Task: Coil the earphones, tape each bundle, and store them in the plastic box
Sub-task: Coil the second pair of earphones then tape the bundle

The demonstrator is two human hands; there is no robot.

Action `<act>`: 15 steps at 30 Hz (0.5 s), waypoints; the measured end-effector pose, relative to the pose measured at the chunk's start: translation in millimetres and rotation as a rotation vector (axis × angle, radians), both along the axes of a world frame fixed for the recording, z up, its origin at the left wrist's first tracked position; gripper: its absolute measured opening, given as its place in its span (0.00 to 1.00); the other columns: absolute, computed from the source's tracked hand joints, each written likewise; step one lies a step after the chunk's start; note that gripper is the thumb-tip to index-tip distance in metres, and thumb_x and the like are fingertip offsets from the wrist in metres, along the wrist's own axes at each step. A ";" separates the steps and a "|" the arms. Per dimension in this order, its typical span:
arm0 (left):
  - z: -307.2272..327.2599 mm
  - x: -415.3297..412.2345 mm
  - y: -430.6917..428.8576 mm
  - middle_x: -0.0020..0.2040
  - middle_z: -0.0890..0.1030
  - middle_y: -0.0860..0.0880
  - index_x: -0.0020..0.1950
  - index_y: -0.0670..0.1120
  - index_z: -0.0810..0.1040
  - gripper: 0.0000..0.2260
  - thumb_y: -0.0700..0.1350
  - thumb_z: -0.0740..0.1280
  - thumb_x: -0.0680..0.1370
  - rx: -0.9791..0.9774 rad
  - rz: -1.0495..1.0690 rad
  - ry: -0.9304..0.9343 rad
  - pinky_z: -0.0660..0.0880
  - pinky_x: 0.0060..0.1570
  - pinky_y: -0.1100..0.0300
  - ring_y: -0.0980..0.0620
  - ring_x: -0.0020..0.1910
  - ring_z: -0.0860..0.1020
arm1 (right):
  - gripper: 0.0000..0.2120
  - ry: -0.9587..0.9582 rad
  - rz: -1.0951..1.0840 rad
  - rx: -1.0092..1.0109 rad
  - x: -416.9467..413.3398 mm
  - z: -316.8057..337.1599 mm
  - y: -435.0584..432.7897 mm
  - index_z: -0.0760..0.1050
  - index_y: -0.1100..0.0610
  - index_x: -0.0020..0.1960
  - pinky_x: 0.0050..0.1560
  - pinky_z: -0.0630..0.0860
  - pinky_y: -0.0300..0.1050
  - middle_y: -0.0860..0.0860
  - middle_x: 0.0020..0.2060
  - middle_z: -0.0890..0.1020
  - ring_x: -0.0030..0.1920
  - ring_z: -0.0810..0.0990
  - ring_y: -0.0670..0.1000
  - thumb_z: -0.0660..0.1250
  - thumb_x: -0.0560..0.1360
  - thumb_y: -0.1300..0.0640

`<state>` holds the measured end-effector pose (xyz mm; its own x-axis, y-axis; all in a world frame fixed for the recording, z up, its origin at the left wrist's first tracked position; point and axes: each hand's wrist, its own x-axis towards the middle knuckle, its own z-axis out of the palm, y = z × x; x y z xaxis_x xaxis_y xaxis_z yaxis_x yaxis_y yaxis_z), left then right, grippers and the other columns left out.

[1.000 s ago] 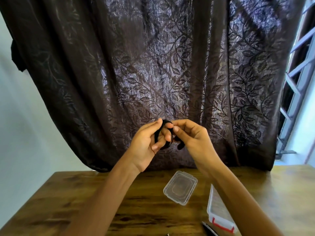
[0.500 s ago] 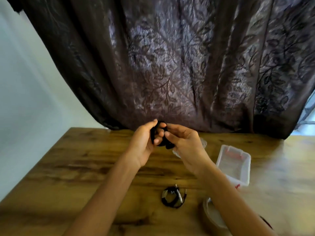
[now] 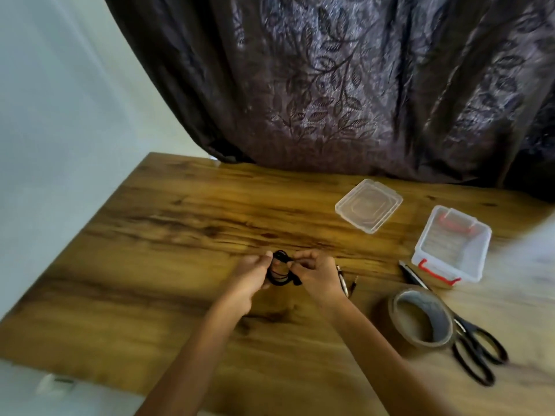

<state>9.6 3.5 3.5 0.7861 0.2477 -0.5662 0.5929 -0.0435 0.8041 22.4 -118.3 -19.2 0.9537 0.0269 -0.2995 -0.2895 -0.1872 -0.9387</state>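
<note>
Black earphone coil (image 3: 280, 270), being pinched from both sides above the table: fingers of the left hand (image 3: 250, 279) and the right hand (image 3: 316, 276) are being curled onto its loops. The coil is lying directly between the two sets of fingertips, its long axis running roughly across the line joining them. The tape roll (image 3: 420, 321) is lying to the right of the right fingers and well apart from the left, so taping is judged to fall to the right hand. The open plastic box (image 3: 480, 259) is standing beyond the roll.
</note>
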 end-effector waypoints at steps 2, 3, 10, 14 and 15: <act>-9.7 -5.8 2.4 0.51 0.79 0.47 0.56 0.43 0.75 0.13 0.50 0.59 0.80 0.090 -0.030 -0.011 0.72 0.35 0.62 0.51 0.42 0.76 | 0.07 0.008 0.004 -0.086 -3.6 -11.0 1.7 0.75 0.54 0.40 0.37 0.75 0.38 0.53 0.40 0.82 0.41 0.81 0.51 0.70 0.72 0.63; -13.7 -8.9 3.8 0.50 0.78 0.47 0.55 0.43 0.74 0.11 0.50 0.59 0.80 0.112 -0.038 -0.029 0.70 0.33 0.63 0.53 0.39 0.75 | 0.06 0.005 0.010 -0.123 -6.1 -14.2 1.7 0.75 0.53 0.40 0.37 0.75 0.37 0.51 0.40 0.81 0.40 0.80 0.49 0.70 0.72 0.62; -38.4 -20.0 12.0 0.43 0.76 0.52 0.53 0.43 0.77 0.09 0.46 0.65 0.77 0.487 -0.164 -0.204 0.74 0.37 0.65 0.55 0.42 0.77 | 0.04 -0.088 0.026 -0.266 -18.4 -26.9 6.0 0.78 0.58 0.48 0.43 0.72 0.31 0.50 0.44 0.81 0.45 0.79 0.46 0.69 0.73 0.61; -47.0 -22.6 11.1 0.46 0.81 0.51 0.51 0.45 0.79 0.08 0.47 0.67 0.76 0.656 -0.153 -0.267 0.68 0.36 0.68 0.58 0.42 0.75 | 0.07 -0.183 0.041 -0.366 -23.0 -29.4 10.9 0.79 0.59 0.51 0.41 0.70 0.26 0.49 0.47 0.81 0.47 0.78 0.44 0.68 0.74 0.61; -48.6 -23.6 10.5 0.47 0.81 0.50 0.51 0.45 0.80 0.08 0.47 0.67 0.76 0.663 -0.145 -0.278 0.67 0.34 0.70 0.58 0.42 0.75 | 0.08 -0.203 0.043 -0.383 -24.3 -29.9 12.1 0.79 0.59 0.52 0.41 0.70 0.25 0.49 0.47 0.82 0.47 0.78 0.44 0.67 0.74 0.61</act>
